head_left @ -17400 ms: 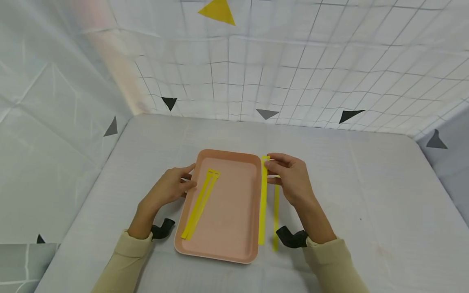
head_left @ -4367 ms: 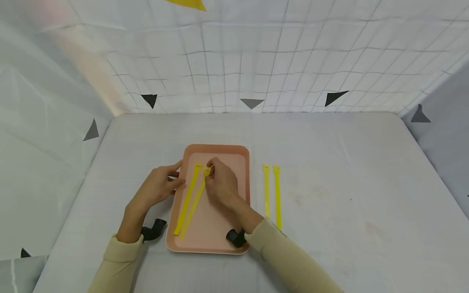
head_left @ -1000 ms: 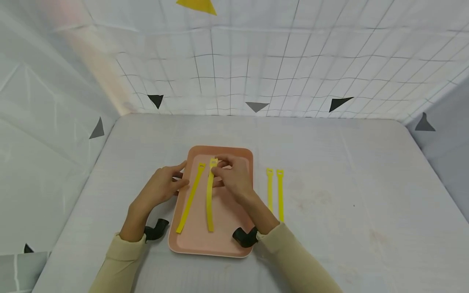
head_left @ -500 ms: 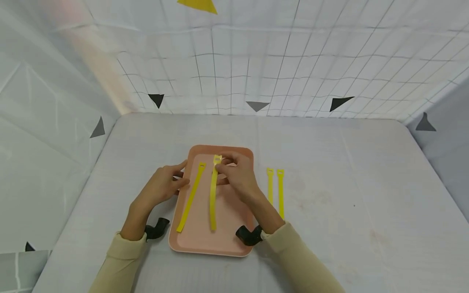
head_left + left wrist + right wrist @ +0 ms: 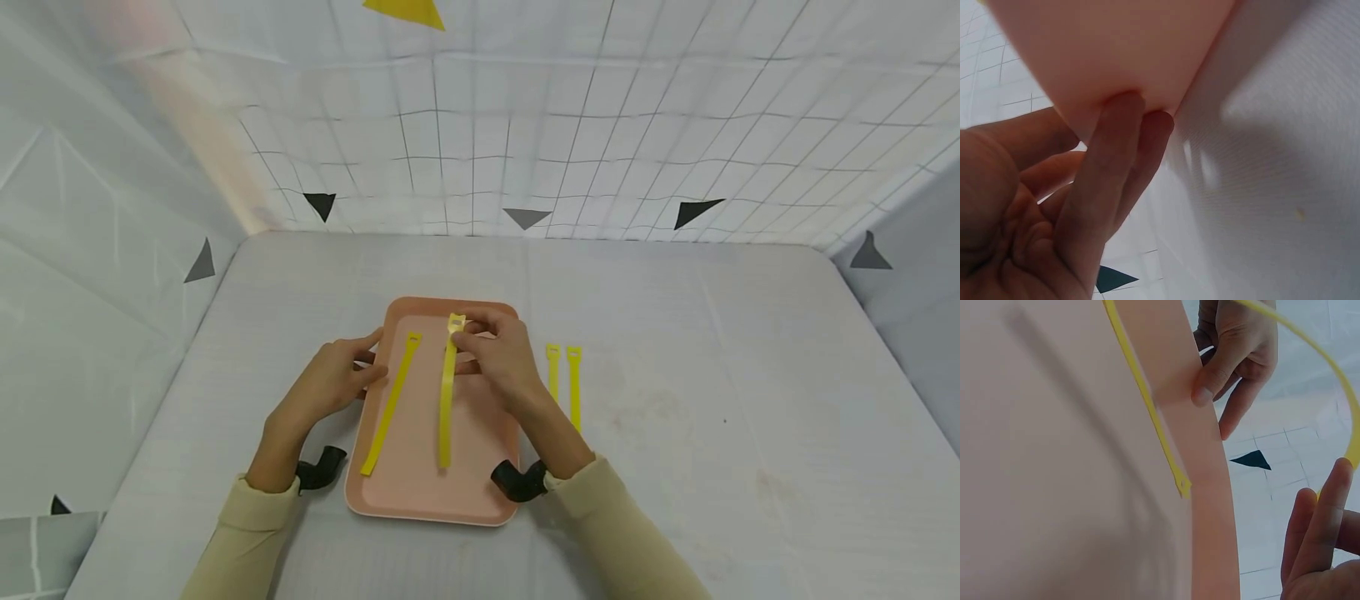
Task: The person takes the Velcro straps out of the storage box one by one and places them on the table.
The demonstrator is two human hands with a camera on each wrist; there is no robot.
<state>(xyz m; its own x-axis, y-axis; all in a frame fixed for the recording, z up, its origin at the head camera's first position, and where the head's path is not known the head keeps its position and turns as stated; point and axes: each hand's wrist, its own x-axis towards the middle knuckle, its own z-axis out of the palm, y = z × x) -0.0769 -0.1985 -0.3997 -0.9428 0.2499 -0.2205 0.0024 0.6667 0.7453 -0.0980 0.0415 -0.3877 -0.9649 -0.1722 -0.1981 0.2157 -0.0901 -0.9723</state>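
A pink tray (image 5: pixel 480 492) lies on the table, and my left hand (image 5: pixel 330 379) grips its left edge. The left wrist view has those fingers (image 5: pixel 1104 162) against the tray's outer side. Thumb and fingers of my right hand (image 5: pixel 498 354) pinch the slotted head of a yellow cable strap (image 5: pixel 446 408), its tail hanging over the tray. In the right wrist view that strap (image 5: pixel 1344 381) bows away from the right hand (image 5: pixel 1319 556). A second yellow cable strap (image 5: pixel 393 404) slants along the tray's left side, head away from me.
Right of the tray two more yellow straps lie side by side, a left one (image 5: pixel 553 371) and a right one (image 5: pixel 575 387); my right forearm covers their lower ends. A white grid-lined sheet (image 5: pixel 525 125) hangs behind the table, with a pale sheet (image 5: pixel 97 333) at the left.
Over the last second my right hand has drawn the pinched strap rightward and slightly farther from me, above the tray. Earlier that strap lay beside the other one. The left hand keeps its grip.
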